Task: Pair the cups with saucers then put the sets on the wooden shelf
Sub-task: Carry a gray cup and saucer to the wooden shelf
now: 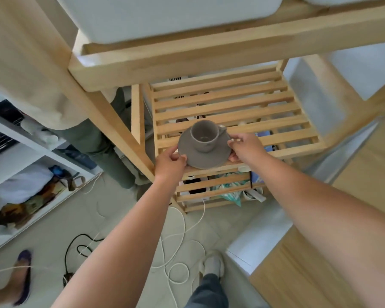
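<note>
A grey cup [206,135] stands upright on a grey saucer [211,160], its handle pointing right. The set is at the front edge of a slatted wooden shelf [231,107], the middle tier of a wooden rack. My left hand [170,164] grips the saucer's left rim. My right hand [246,146] grips its right rim near the cup handle. Whether the saucer rests on the slats or hovers just above them I cannot tell.
The rack's upper tier [187,63] overhangs close above and carries white bins [165,16]. The lower tier [220,187] holds bags and boxes. Another person [53,85] stands left of the rack. White and black cables [178,241] lie on the floor, and a white shelving unit [20,170] is at left.
</note>
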The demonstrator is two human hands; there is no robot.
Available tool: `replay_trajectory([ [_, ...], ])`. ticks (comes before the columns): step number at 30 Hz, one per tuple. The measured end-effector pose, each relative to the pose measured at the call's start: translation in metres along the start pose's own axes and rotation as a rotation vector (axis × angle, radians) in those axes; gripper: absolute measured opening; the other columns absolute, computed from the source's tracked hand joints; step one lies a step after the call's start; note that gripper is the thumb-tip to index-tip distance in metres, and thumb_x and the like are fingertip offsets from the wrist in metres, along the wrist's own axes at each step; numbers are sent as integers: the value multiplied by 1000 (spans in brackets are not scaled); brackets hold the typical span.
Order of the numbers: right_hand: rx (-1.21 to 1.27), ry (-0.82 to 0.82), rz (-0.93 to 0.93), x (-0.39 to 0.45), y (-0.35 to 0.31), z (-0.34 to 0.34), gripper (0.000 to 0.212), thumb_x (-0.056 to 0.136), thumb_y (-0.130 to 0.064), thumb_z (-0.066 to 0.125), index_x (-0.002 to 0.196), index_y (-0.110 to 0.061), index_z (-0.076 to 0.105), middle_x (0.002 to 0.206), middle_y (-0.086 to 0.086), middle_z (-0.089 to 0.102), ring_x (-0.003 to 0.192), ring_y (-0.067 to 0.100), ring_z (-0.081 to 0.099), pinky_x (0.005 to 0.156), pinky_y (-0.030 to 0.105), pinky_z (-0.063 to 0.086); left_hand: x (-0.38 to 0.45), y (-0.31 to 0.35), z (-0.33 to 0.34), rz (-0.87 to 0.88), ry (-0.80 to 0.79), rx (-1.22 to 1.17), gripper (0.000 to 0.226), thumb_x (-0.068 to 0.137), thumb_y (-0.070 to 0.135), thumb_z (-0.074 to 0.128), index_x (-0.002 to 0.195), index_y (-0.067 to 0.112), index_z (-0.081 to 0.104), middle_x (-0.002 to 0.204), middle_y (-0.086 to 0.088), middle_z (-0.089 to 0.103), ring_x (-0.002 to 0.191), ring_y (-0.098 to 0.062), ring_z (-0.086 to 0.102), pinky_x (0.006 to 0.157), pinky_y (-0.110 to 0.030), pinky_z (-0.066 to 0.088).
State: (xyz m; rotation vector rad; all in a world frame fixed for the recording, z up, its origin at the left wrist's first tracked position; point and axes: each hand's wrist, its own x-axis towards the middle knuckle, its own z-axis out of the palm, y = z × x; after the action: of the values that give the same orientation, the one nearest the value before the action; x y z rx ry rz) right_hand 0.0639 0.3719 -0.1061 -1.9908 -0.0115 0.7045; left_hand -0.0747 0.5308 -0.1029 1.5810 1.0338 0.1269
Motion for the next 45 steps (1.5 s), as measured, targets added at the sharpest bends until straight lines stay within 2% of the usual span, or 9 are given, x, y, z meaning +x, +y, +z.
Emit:
replay_trajectory([
  [4, 19, -6, -31, 18, -5, 0, 28, 94, -15, 60, 122, -14, 63, 68, 12, 70, 51, 18, 65, 53, 28, 57, 17, 6, -1, 47, 32, 145, 52, 94, 18, 61, 142, 32, 49, 84, 0, 73, 70, -11, 65, 64, -25, 53],
  [7, 56, 26, -39, 28, -7, 4, 27, 93, -16, 62, 119, -14, 64, 61, 10, 68, 44, 14, 63, 44, 23, 53, 29, 8, 3, 56, 82, 134, 50, 94, 19, 62, 142, 29, 51, 89, -5, 75, 81, -13, 71, 83, -29, 57],
  [14, 67, 83, -70, 50, -19, 18, 16, 93, -20, 63, 109, -18, 63, 67, 10, 71, 49, 13, 67, 45, 23, 53, 60, 18, 10, 80, 190, 98, 38, 90, 18, 63, 126, 26, 66, 91, 0, 75, 87, -17, 71, 90, -32, 56],
  [23, -46, 79, -117, 83, -50, 23, 27, 94, -16, 60, 121, -12, 61, 67, 9, 69, 48, 12, 65, 45, 21, 56, 97, 43, 14, -18, 218, -48, 33, 91, 11, 62, 123, 18, 67, 95, -6, 71, 75, -19, 72, 68, -29, 62],
  [26, -88, 70, -140, 89, -57, 23, 29, 95, -15, 58, 124, -11, 59, 72, 11, 71, 54, 15, 68, 49, 24, 58, 101, 47, 16, -19, 250, -62, 16, 92, 11, 62, 89, 20, 75, 72, -1, 67, 74, -22, 74, 73, -35, 63],
  [29, -102, 91, -142, 93, -62, 28, 28, 95, -16, 58, 123, -11, 60, 75, 12, 71, 53, 15, 67, 41, 19, 53, 109, 47, 17, -3, 290, -66, 34, 91, 16, 63, 60, 29, 59, 60, 0, 66, 71, -23, 75, 75, -36, 63],
  [35, -46, 106, -111, 102, -71, 34, 28, 96, -16, 57, 123, -13, 59, 84, 14, 72, 54, 15, 66, 44, 22, 57, 122, 52, 18, -19, 300, -110, 3, 95, 21, 61, 96, 23, 62, 80, -2, 68, 60, -15, 73, 61, -28, 63],
  [40, -33, 131, -108, 110, -74, 39, 28, 96, -16, 57, 124, -12, 59, 72, 9, 69, 51, 12, 66, 43, 20, 55, 142, 54, 17, 58, 379, -3, 12, 87, 24, 65, 77, 29, 63, 86, -5, 73, 79, -25, 74, 76, -39, 62],
  [45, 31, 148, -116, 116, -74, 43, 23, 96, -17, 57, 117, -13, 63, 70, 8, 69, 55, 15, 69, 54, 26, 60, 149, 57, 20, 99, 419, 49, 4, 89, 24, 65, 86, 25, 68, 89, -4, 73, 81, -21, 72, 79, -38, 62],
])
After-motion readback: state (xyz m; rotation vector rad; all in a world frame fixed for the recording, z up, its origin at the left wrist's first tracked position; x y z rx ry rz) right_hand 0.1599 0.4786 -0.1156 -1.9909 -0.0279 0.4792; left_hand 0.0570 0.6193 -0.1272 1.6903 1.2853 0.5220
